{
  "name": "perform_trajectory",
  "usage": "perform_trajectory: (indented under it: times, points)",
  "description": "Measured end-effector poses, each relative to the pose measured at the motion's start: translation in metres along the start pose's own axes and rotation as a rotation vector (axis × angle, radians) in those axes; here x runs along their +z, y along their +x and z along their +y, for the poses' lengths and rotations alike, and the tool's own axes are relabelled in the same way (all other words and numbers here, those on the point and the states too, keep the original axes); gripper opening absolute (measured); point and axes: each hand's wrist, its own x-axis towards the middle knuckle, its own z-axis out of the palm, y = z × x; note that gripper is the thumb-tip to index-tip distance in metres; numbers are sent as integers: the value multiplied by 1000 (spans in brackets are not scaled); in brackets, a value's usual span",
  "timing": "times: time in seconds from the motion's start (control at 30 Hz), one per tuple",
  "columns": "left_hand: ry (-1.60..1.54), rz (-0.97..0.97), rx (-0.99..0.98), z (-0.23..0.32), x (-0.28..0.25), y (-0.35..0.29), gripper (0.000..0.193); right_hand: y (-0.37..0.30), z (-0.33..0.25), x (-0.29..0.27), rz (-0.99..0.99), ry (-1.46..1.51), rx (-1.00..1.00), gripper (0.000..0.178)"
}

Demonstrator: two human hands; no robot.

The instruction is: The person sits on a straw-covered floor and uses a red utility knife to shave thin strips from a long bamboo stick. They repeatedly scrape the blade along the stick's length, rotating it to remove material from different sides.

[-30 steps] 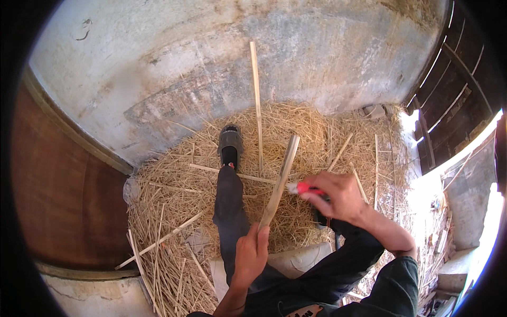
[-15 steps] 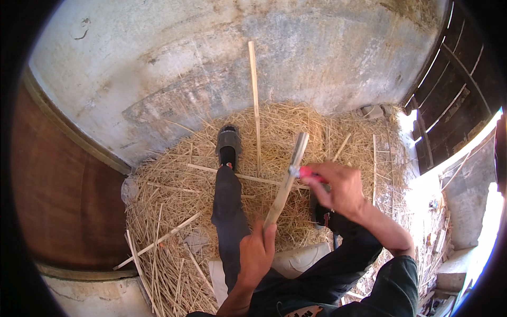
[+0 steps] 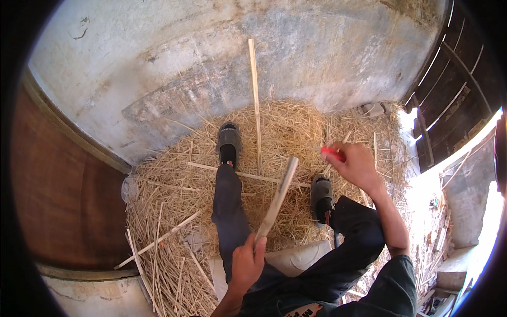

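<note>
My left hand (image 3: 247, 266) is closed around the lower end of a pale wooden stick (image 3: 278, 198), which slants up and to the right between my knees. Off to the right of the stick's upper end, my right hand (image 3: 359, 166) grips a small red-handled tool (image 3: 332, 154). That tool is apart from the stick, and its working end is too blurred to make out. Darker streaks run along the stick's upper part.
Straw and shavings (image 3: 296, 127) cover the floor around my shoes (image 3: 228, 142). One long strip (image 3: 254, 79) leans on the stained wall (image 3: 327, 58). More loose strips (image 3: 163, 240) lie at left, near a brown panel (image 3: 74, 195). Dark boards (image 3: 454, 79) stand at right.
My right hand has drawn the red-handled tool off the stick, up and to the right. The stick's upper end has dropped lower and slightly left, with my left hand still holding it.
</note>
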Motion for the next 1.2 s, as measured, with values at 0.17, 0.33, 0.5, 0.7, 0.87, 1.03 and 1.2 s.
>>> perform_trajectory:
  times: [0.17, 0.33, 0.5, 0.7, 0.87, 1.03, 1.2]
  points:
    - [-34, 50, -36, 12, -12, 18, 37, -6, 4, 16, 18, 16, -132, 31]
    - [-103, 74, 9, 31, -12, 27, 35, -19, -40, 6, 101, 371, -336, 27]
    - [-152, 69, 50, 45, -7, 31, 36, -40, -61, 16, 76, 337, -562, 30]
    - [-192, 85, 83, 52, -2, 34, 35, -46, -67, 26, 213, 164, -655, 33]
    - [-172, 74, 94, 54, -1, 36, 35, -47, -70, 25, 254, 127, -661, 32]
    - [-216, 77, 106, 57, 0, 36, 34, -47, -71, 24, 246, 116, -642, 30]
    - [-211, 59, 92, 53, -1, 35, 34, -49, -72, 23, 255, 100, -636, 28]
